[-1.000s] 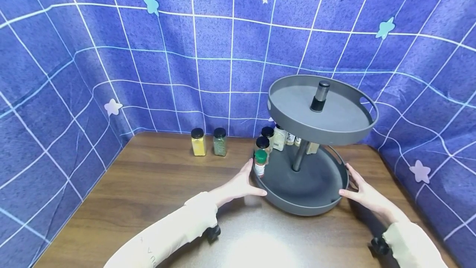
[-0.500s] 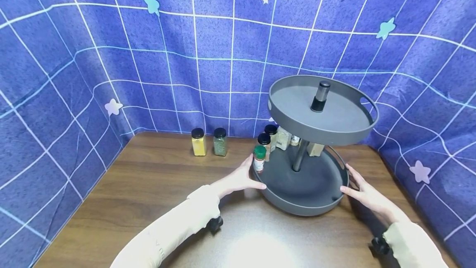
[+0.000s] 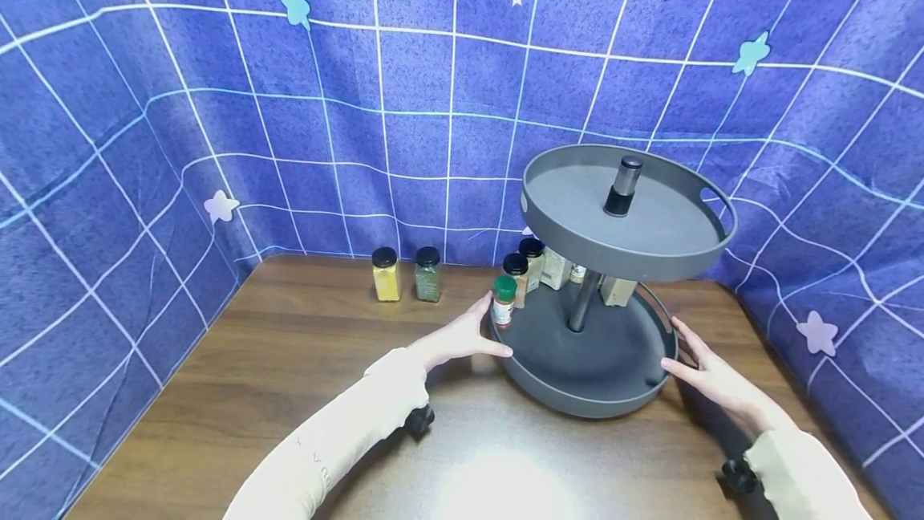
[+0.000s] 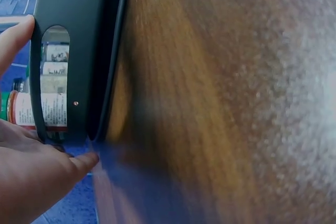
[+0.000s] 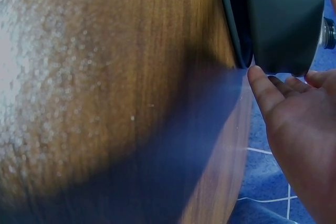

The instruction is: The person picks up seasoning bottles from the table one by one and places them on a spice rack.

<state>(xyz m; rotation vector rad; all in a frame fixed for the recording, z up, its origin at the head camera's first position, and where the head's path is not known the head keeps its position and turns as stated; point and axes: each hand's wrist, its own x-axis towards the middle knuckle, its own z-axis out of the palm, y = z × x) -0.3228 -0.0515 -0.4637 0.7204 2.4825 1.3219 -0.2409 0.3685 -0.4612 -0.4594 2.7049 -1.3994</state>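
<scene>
A dark grey two-tier turntable rack stands on the table, its lower tray (image 3: 570, 404) holding several spice jars along the left and back. A green-capped jar (image 3: 503, 313) is nearest my left hand (image 3: 462, 339). Behind it are black-capped jars (image 3: 532, 270) and a tan block-shaped container (image 3: 618, 291). My left hand touches the lower tray's left rim, thumb and fingers spread. In the left wrist view, jars show through the rim's handle slot. My right hand (image 3: 711, 379) is spread against the right rim. The upper tray (image 3: 664, 223) partly hides the rear jars.
A yellow-filled jar (image 3: 387, 279) and a green-filled jar (image 3: 427, 278), both black-capped, stand on the wooden table (image 3: 289, 359) left of the rack. A blue gridded curtain (image 3: 325, 143) surrounds the table's back and sides. A short post tops the upper tray.
The lower tray has turned: its left-side jars have moved backward and the rear ones rightward. My left hand has shifted slightly backward along the rim; my right hand has barely moved.
</scene>
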